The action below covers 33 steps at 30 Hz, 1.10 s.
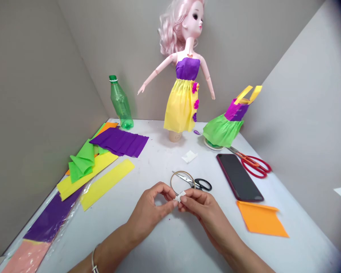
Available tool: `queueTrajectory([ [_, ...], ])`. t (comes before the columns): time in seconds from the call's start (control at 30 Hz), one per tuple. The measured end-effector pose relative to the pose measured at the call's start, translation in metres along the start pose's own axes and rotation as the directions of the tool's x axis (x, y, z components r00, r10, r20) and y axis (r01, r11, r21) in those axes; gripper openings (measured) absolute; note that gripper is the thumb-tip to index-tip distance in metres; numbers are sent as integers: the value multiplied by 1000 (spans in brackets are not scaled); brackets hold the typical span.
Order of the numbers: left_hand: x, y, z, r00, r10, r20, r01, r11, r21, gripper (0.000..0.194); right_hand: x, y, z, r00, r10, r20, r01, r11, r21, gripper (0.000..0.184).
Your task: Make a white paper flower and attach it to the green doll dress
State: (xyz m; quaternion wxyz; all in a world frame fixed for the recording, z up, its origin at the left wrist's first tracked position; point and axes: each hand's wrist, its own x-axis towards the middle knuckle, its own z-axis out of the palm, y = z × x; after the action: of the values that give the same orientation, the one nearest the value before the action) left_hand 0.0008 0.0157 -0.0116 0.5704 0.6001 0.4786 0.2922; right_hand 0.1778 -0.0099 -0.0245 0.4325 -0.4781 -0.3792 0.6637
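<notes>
Close together over the near middle of the table, my left hand [151, 206] and my right hand [201, 204] are both closed, thumb against fingers. Between their fingertips is a small crumpled white piece [180, 196], paper or tape. It sits at the near edge of a thin gold ring [183, 171], which looks like a bangle. My left fingertips pinch at the ring's near-left side. The right ones grip the white piece; how they share the hold is partly hidden. Just behind the ring lie small black-handled scissors [204, 184], seen partly through it.
A doll [182, 104] in a purple and yellow dress stands behind, with a green bottle [121, 102] to its left. Coloured crepe paper [119, 140] lies left. On the right are a small green dress [224, 127], red-handled scissors [254, 165], a phone [239, 177] and orange paper [261, 220].
</notes>
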Motion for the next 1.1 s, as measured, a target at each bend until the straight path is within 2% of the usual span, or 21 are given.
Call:
queueTrajectory([
  [0.27,-1,-2,-1,1000,22,19,-22,1000,2,19,-1,0,3,999,-20,-33,16,991,-133,24],
  [0.47,1,-5,-2,997,-23,72,31,994,-108,21,-2,1,0,1000,-9,-13,8,997,-72,22],
  [0.67,2,-5,-4,996,-26,81,35,993,-116,23,-1,-1,1,1000,15,10,-16,999,36,21],
  [0.97,0,-4,-5,998,2,55,3,996,-92,20,-1,0,0,1000,5,1,-5,1000,-20,22],
  [1.1,0,-5,-5,997,-12,75,23,988,-150,17,-2,0,1,1000,-4,20,4,1000,-23,21],
])
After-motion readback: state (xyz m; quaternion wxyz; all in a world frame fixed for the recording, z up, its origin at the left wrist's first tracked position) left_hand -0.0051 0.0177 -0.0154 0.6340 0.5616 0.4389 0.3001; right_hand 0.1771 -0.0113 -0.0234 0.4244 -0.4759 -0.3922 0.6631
